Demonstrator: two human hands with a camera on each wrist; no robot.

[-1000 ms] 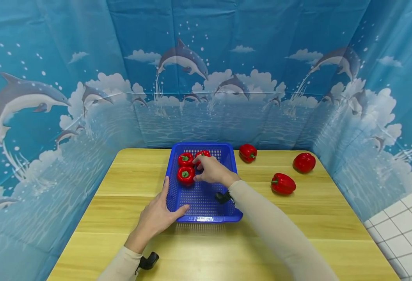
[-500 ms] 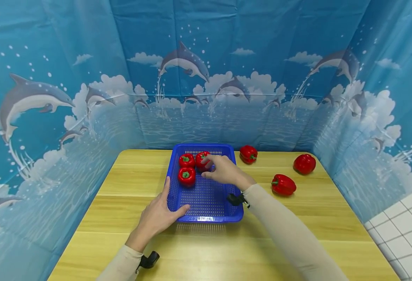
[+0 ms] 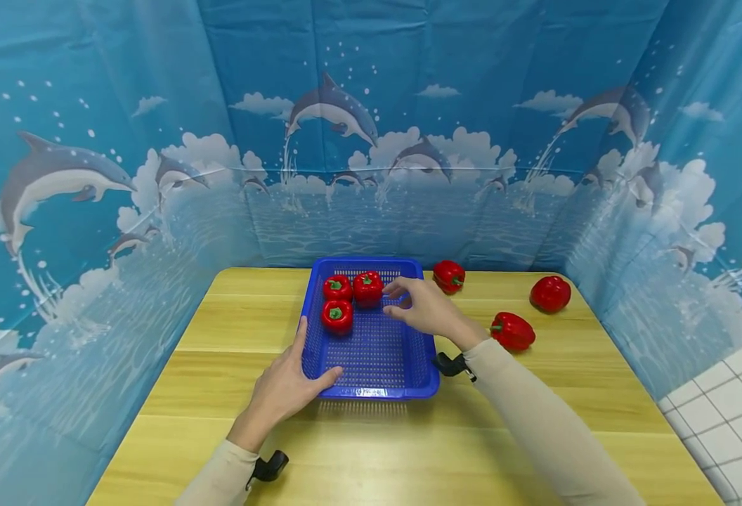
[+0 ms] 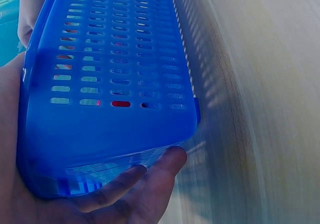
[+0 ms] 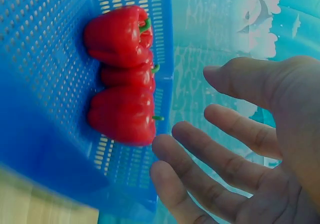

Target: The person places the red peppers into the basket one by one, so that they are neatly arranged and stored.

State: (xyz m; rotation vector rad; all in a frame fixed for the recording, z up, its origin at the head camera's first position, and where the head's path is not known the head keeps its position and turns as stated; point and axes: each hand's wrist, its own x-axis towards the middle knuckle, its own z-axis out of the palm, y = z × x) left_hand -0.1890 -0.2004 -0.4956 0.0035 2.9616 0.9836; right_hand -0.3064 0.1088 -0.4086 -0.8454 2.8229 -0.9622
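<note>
My left hand [image 3: 289, 385] holds the front left corner of a blue perforated basket [image 3: 371, 393]; its thumb lies over the rim, and fingers press the outer wall in the left wrist view. Three red bell peppers stand stem up toward the basket's back left: a rear left pepper [image 3: 337, 287], a rear right pepper [image 3: 367, 289] and a front pepper [image 3: 336, 318]. My right hand [image 3: 426, 308] is over the basket's right side, with fingers parted and nothing between them. In the right wrist view, its fingertips [image 5: 162, 146] appear just beside the nearest basket pepper [image 5: 122, 116].
Right of the basket, three more red peppers lie on the wooden table [image 3: 206, 393]: one at the back [image 3: 449, 276], one nearer [image 3: 513, 332] and one far right [image 3: 550, 294]. A dolphin-print curtain [image 3: 371, 211] hangs behind the table and along its sides.
My right hand has let go of the rear right pepper and drawn back to the right, leaving it standing in the basket. The left hand stays on the basket corner.
</note>
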